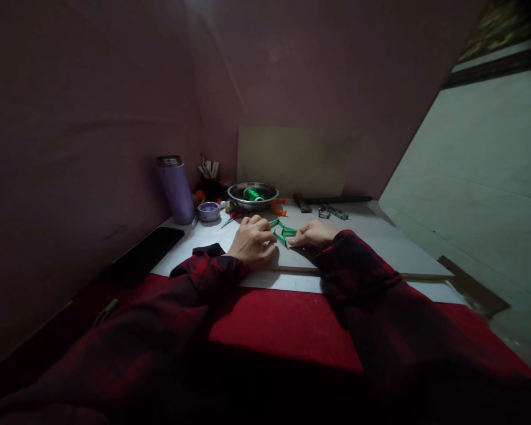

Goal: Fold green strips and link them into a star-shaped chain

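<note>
A small angular figure of green thread (288,231) stretches between short pins or nails on the white board (363,242). My left hand (253,241) rests on the board at the figure's left side. Its fingers are curled together, and what their tips hold, if anything, is hidden. From the right, my right hand (312,235) pinches at the green thread with thumb and forefinger, close to the figure's right corner. Behind the hands, a spool of green thread (253,195) lies in a steel bowl (272,202).
Left of the bowl are a purple tumbler (176,190), a small purple cup (209,211) and pointed scissors (228,221). An orange tool (278,208), a hammer (302,203) and dark nail-like pieces (334,212) lie behind. A black phone-like slab (146,254) is at left; red cloth (283,321) covers the front.
</note>
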{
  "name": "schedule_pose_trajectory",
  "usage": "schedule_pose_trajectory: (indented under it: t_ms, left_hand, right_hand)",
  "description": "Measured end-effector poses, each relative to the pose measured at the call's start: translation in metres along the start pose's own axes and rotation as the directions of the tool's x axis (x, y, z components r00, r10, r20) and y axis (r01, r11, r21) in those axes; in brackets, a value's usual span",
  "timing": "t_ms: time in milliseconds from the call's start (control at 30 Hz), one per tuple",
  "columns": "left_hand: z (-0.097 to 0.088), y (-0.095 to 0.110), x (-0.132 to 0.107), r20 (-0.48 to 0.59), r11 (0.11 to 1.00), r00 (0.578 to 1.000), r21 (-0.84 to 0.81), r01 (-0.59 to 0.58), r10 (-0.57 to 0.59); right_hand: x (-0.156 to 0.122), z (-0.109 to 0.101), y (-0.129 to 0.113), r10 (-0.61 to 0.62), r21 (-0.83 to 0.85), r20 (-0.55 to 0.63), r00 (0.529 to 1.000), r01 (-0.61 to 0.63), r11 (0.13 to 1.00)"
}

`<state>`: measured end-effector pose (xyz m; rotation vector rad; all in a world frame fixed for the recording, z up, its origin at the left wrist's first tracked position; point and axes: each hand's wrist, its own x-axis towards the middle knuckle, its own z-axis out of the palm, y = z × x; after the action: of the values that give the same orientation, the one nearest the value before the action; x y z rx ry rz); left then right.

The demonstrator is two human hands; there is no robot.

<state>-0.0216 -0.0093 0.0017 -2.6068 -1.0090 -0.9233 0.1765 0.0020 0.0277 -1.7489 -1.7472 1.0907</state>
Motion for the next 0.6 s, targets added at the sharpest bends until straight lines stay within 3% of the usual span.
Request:
schedule_pose_trajectory:
  t_ms: [133,333,467,600]
  left_hand:
    - [0.005,-0.005,0.001,-0.112,0.971,0.965,-0.029,0.236,-0.237]
    - [0.011,-0.020,0.006,-0.128,0.850,0.862,-0.291,0.440,-0.490]
    - [0.006,-0.031,0.007,-0.022,0.619,0.718,-0.526,0.583,-0.695]
    - [0.001,-0.035,0.006,0.163,0.454,0.665,-0.613,0.647,-0.728]
  right_hand:
    - [0.000,0.000,0.000,-0.005,0.006,0.002,1.000,0.005,1.000]
    - [-0.001,0.001,-0.002,0.003,0.027,0.005,1.000,-0.003,1.000]
    - [-0.002,0.000,-0.003,0.020,0.012,0.016,1.000,-0.020,1.000]
    - [-0.003,-0.001,-0.003,0.012,-0.009,0.001,1.000,-0.012,1.000]
